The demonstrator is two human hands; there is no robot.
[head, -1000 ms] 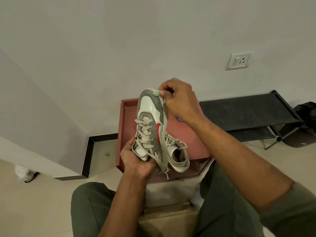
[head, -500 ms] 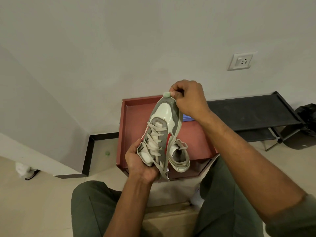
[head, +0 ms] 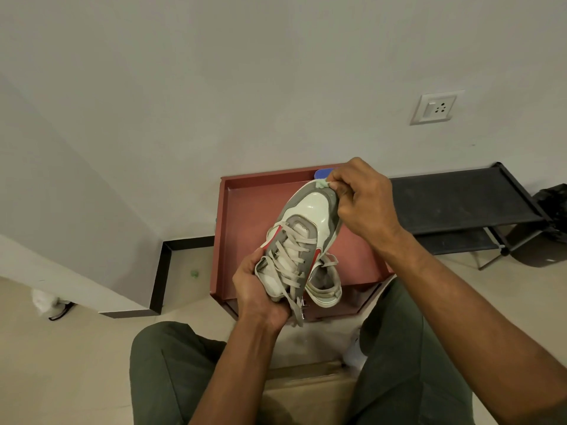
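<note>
- The left hand comes up from below, its fingers curled round the heel of a grey-and-white sneaker, which is held in the air above a red tray.
- The right hand arches over the toe, fingertips pinching a pale green wad against the toe tip.
- A red stripe runs along the sneaker's side; any lettering is too small to read.

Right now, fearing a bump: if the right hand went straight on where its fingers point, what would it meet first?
Probably the toe of the held shoe: the right hand pinches a pale green pad at it; depth is unclear.
</note>
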